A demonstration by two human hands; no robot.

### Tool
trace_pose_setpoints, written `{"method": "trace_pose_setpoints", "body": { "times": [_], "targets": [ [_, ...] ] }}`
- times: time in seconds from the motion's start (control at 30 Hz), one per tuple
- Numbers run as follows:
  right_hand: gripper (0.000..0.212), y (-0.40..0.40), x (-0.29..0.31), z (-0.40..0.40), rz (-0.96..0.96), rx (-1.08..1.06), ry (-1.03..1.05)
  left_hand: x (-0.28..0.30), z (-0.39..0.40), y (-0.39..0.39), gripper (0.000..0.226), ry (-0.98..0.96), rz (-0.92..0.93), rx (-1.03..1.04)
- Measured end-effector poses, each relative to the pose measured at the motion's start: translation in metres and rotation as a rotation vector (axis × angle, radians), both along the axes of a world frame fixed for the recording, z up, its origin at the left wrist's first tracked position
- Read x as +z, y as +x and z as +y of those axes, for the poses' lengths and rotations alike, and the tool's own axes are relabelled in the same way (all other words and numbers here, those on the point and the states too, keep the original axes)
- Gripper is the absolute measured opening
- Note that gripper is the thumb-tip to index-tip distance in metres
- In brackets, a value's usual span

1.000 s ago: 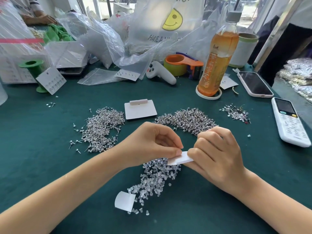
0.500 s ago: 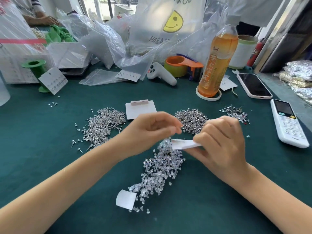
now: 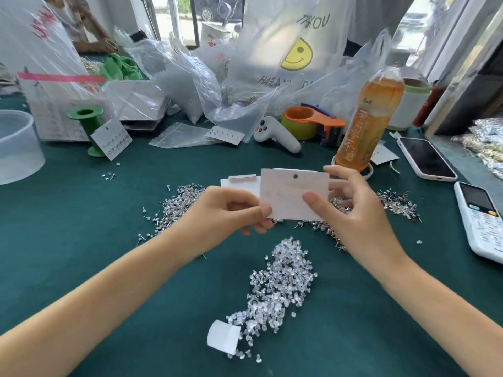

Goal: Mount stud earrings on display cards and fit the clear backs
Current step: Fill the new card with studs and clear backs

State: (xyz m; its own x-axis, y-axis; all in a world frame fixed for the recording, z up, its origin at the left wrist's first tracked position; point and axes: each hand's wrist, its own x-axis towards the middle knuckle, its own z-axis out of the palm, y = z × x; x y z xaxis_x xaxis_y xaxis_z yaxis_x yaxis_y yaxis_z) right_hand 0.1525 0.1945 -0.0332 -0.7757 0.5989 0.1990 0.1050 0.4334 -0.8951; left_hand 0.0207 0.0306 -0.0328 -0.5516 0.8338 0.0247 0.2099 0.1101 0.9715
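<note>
A white display card (image 3: 288, 193) with a round hole near its top edge is held up above the green table, its plain side facing me. My left hand (image 3: 231, 210) pinches the card's lower left corner. My right hand (image 3: 351, 210) holds its right side, thumb on the face and fingers behind. Below the card lies a heap of clear backs (image 3: 280, 281). A pile of silver stud earrings (image 3: 174, 205) lies to the left, and another stud pile (image 3: 337, 205) sits partly hidden behind my right hand.
A stack of blank cards (image 3: 239, 183) lies behind the held card. A small white paper (image 3: 223, 336) sits at the near end of the backs. An orange drink bottle (image 3: 370, 118), tape dispenser (image 3: 313, 123), white controller (image 3: 277, 134), phone (image 3: 424, 157) and white handset (image 3: 481, 216) stand around, plastic bags behind.
The card was held low and edge-on over the backs. Both hands have lifted it away from me and turned it upright, so its flat side now faces me.
</note>
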Motion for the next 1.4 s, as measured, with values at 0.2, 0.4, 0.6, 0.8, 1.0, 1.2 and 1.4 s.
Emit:
{"method": "trace_pose_setpoints", "body": {
  "times": [0.2, 0.4, 0.6, 0.8, 1.0, 1.2, 1.4],
  "targets": [
    [0.011, -0.027, -0.004, -0.011, -0.085, 0.197, -0.403, -0.011, -0.023, -0.020, 0.029, -0.067, 0.011, 0.052],
    [0.007, -0.054, -0.011, -0.030, -0.093, 0.260, -0.461, -0.012, -0.049, -0.043, 0.083, -0.064, 0.676, 0.052],
    [0.007, -0.074, -0.015, -0.048, -0.157, 0.302, -0.508, -0.018, -0.062, -0.056, 0.077, -0.035, 0.732, 0.066],
    [0.036, -0.074, -0.019, -0.062, -0.253, 0.248, -0.069, -0.029, -0.076, -0.075, 0.078, -0.038, 0.669, 0.231],
    [0.020, -0.061, -0.028, -0.089, -0.386, 0.452, 0.497, -0.036, -0.077, -0.076, 0.083, -0.037, 0.667, 0.263],
    [0.017, -0.061, -0.028, -0.102, -0.348, 0.373, 0.629, -0.038, -0.078, -0.073, 0.082, -0.063, 0.669, 0.245],
    [0.014, -0.062, -0.030, -0.104, -0.309, 0.354, 0.698, -0.040, -0.076, -0.067, 0.082, -0.062, 0.662, 0.227]
  ]
}}
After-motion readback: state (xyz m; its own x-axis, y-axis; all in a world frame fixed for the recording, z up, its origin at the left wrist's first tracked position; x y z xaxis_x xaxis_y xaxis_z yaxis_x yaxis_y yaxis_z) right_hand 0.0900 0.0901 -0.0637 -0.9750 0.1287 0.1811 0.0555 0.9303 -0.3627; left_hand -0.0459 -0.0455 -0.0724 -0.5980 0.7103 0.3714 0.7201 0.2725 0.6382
